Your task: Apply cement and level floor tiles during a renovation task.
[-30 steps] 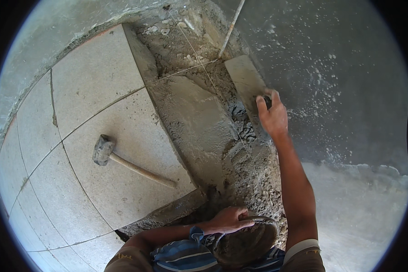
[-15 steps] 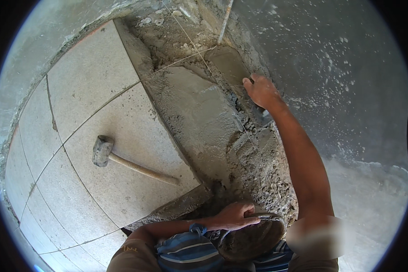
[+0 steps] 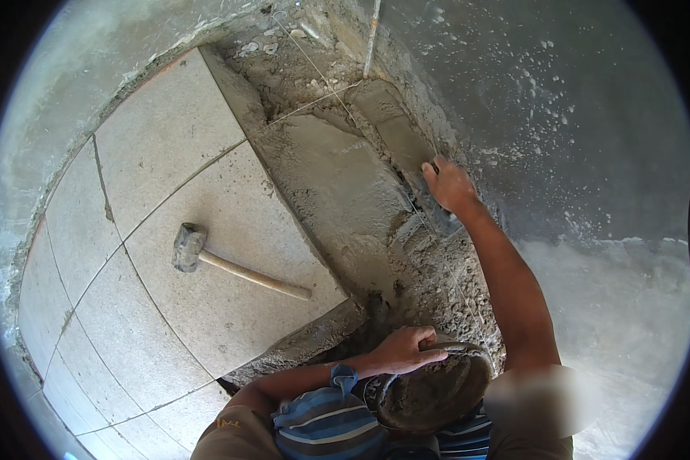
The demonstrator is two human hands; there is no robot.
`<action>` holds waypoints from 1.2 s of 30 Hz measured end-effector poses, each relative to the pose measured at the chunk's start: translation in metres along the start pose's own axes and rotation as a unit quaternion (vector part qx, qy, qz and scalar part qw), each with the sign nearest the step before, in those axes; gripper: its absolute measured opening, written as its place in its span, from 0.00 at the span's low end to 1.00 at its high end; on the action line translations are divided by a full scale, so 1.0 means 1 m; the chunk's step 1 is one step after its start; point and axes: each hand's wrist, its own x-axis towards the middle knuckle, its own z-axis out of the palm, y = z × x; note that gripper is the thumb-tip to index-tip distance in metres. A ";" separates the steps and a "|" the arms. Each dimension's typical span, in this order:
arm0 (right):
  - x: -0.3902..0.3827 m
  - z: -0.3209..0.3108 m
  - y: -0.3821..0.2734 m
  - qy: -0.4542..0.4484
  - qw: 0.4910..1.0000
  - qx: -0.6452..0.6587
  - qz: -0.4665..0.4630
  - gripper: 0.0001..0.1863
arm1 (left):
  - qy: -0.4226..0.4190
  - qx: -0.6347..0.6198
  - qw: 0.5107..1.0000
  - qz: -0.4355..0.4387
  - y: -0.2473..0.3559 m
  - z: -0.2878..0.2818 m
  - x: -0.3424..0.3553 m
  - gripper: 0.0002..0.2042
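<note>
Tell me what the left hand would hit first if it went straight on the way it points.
Probably the bucket's rim, just ahead of the left hand. Past that, the right forearm crosses the line, though depth is unclear.

Long grey trowel on mortar, round bowl mortar-smeared inside

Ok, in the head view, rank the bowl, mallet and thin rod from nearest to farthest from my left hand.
1. Bowl: at the left hand.
2. Mallet: up and left, on the tiles.
3. Thin rod: farthest, at the top edge.
</note>
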 end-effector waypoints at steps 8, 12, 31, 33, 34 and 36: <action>-0.070 0.018 0.038 0.051 0.997 0.051 0.000 0.24 | -0.009 0.005 1.000 -0.001 -0.006 0.000 -0.003 0.20; -0.088 0.011 0.022 0.134 0.980 0.140 -0.037 0.23 | -0.015 -0.002 1.000 -0.009 -0.004 -0.002 -0.005 0.20; 0.069 0.006 -0.048 0.029 0.999 0.029 -0.007 0.28 | -0.026 -0.026 0.999 -0.018 -0.003 -0.010 0.004 0.21; 0.062 0.005 -0.042 0.032 0.999 0.034 -0.004 0.28 | -0.030 -0.030 0.999 -0.022 -0.003 -0.009 0.004 0.21; 0.058 0.003 -0.039 0.034 0.997 0.072 -0.010 0.28 | -0.035 -0.036 0.998 -0.028 -0.003 -0.009 0.004 0.20; 0.059 0.000 -0.041 0.034 0.993 0.112 -0.016 0.28 | -0.036 -0.029 0.999 -0.028 0.002 -0.013 0.003 0.21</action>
